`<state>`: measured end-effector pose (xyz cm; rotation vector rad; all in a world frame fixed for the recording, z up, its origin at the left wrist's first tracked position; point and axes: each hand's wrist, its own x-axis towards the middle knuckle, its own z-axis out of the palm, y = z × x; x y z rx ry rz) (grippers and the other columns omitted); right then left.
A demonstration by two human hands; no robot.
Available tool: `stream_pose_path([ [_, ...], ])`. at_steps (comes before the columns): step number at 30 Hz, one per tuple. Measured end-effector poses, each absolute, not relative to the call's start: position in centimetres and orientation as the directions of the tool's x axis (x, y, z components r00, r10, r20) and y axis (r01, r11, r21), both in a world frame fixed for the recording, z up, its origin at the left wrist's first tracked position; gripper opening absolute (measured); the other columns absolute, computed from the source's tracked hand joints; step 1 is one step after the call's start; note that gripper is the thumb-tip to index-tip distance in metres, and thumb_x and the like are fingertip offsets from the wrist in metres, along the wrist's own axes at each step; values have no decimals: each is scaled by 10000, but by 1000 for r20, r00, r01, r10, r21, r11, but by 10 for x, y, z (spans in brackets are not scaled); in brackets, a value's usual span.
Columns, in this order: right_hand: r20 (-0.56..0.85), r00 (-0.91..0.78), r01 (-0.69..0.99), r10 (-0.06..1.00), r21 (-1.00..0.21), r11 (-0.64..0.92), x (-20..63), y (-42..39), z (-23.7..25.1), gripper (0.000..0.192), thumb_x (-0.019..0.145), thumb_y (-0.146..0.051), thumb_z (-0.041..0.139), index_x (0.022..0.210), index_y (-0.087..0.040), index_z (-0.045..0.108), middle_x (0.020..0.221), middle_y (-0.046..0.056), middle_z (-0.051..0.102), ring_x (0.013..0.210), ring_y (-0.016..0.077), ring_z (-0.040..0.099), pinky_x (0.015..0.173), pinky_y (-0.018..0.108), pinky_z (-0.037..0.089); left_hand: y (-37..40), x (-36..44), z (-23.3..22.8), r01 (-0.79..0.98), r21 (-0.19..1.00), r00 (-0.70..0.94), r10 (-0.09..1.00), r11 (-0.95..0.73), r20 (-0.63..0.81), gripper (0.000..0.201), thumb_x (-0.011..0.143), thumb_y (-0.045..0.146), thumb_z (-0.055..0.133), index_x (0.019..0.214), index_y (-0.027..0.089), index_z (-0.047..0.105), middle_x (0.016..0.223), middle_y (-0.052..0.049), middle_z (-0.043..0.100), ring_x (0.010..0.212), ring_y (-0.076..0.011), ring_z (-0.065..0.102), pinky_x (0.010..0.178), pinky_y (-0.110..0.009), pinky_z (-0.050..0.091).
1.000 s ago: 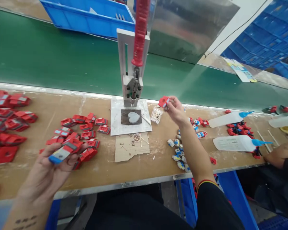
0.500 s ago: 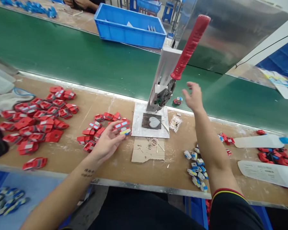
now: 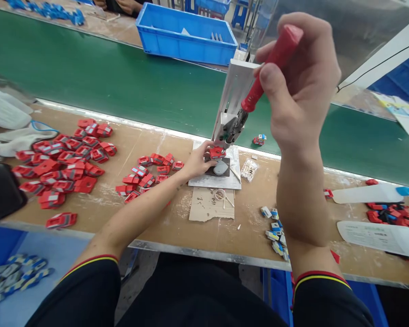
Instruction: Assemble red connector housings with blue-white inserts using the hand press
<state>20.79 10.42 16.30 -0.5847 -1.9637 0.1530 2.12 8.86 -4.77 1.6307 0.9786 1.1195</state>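
My right hand (image 3: 301, 86) is wrapped around the red lever handle (image 3: 271, 63) of a small hand press (image 3: 233, 106) at the bench's back edge. My left hand (image 3: 199, 161) holds a red plastic part (image 3: 217, 152) under the press head, on the dark fixture on the white base plate (image 3: 225, 180). A loose cluster of the same red parts (image 3: 150, 175) lies just left of the press.
A bigger heap of red parts (image 3: 64, 165) lies far left. Small blue-and-white pieces (image 3: 276, 231) sit near the front edge at right, white squeeze bottles (image 3: 378, 236) farther right. A green conveyor belt (image 3: 122, 86) runs behind, with a blue bin (image 3: 187, 36) beyond.
My right hand rose from beside the press and closed on the red handle. My left hand carried a red part from the pile to under the press head.
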Motion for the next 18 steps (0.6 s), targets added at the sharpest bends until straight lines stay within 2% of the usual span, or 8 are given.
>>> stream_pose_path([
  [4, 904, -319, 241, 285, -214, 947, 215, 70, 145, 360, 1037, -375, 664, 1375, -301, 563, 1211, 6, 656, 1133, 195, 719, 963, 371, 643, 89, 30, -48, 127, 952, 311, 923, -277, 227, 500, 792, 69, 715, 1227, 218, 519, 1223, -92, 758, 1017, -222, 786, 987, -431, 623],
  [8, 908, -326, 352, 265, -144, 925, 217, 41, 126, 376, 1023, -285, 672, 1388, -301, 583, 1209, 37, 720, 1116, 229, 744, 955, 421, 663, 87, 30, -49, 188, 937, 307, 924, -295, 229, 490, 804, 78, 698, 1241, 215, 524, 1217, -86, 752, 1009, -225, 784, 997, -436, 618],
  [12, 888, -421, 358, 185, -25, 933, 222, 26, 109, 394, 1021, -259, 661, 1400, -302, 562, 1169, 26, 767, 1128, 242, 759, 961, 468, 675, 85, 29, -50, 193, 927, 307, 917, -321, 254, 472, 824, 96, 684, 1252, 209, 521, 1208, -84, 749, 1039, -237, 779, 1029, -451, 608],
  [16, 854, -495, 394, 163, 53, 918, 231, 19, 89, 428, 996, -184, 683, 1397, -296, 583, 1173, 22, 797, 1179, 229, 753, 967, 424, 683, 84, 28, -51, 184, 914, 314, 903, -362, 294, 458, 830, 117, 688, 1246, 214, 524, 1263, -87, 733, 1073, -234, 767, 1046, -443, 603],
  [18, 828, -543, 397, 138, 108, 912, 235, 16, 78, 362, 1006, -159, 662, 1348, -271, 627, 1165, 27, 807, 1211, 220, 744, 966, 388, 683, 85, 28, -51, 187, 907, 316, 897, -377, 308, 446, 834, 124, 688, 1242, 209, 529, 1247, -89, 735, 1060, -232, 767, 1037, -441, 606],
])
